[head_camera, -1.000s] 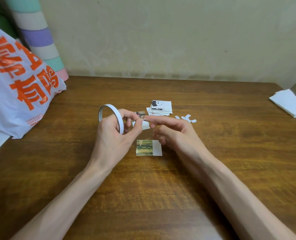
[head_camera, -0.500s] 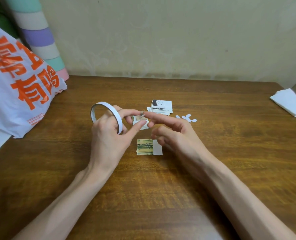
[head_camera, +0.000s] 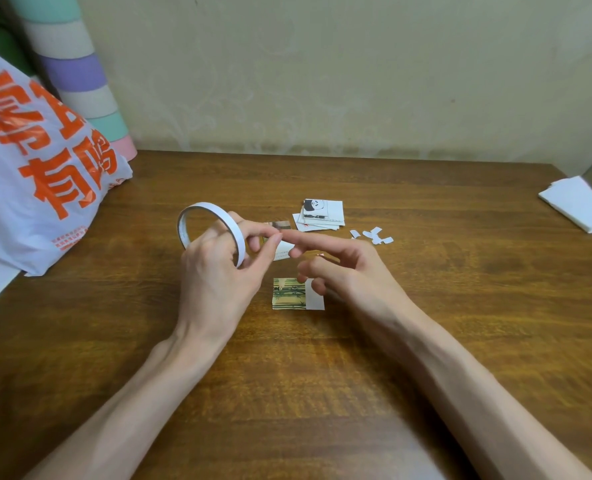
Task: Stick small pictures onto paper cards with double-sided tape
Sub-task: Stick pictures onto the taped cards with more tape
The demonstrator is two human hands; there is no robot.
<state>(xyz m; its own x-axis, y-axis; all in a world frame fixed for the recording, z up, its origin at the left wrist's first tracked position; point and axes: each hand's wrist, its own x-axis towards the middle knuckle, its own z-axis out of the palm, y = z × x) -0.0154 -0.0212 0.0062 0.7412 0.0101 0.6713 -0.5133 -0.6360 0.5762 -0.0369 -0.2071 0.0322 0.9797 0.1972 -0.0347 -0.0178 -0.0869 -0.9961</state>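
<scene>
One tape roll [head_camera: 235, 235], one bamboo-picture card [head_camera: 289, 295], one card pile [head_camera: 324, 213], one plastic bag [head_camera: 28, 174], one folded tissue [head_camera: 580, 206]

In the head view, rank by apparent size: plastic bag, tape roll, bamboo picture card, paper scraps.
1. plastic bag
2. tape roll, held nearer the camera, so unsure
3. bamboo picture card
4. paper scraps

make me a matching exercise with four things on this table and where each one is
Things:
1 tape roll
2 bamboo card
3 plastic bag
4 paper scraps

Places:
A far left of the table
B held in the left hand
C just right of the card stack
D flat on the table, close to the right hand

Pairs: 1-B, 2-D, 3-A, 4-C
</scene>
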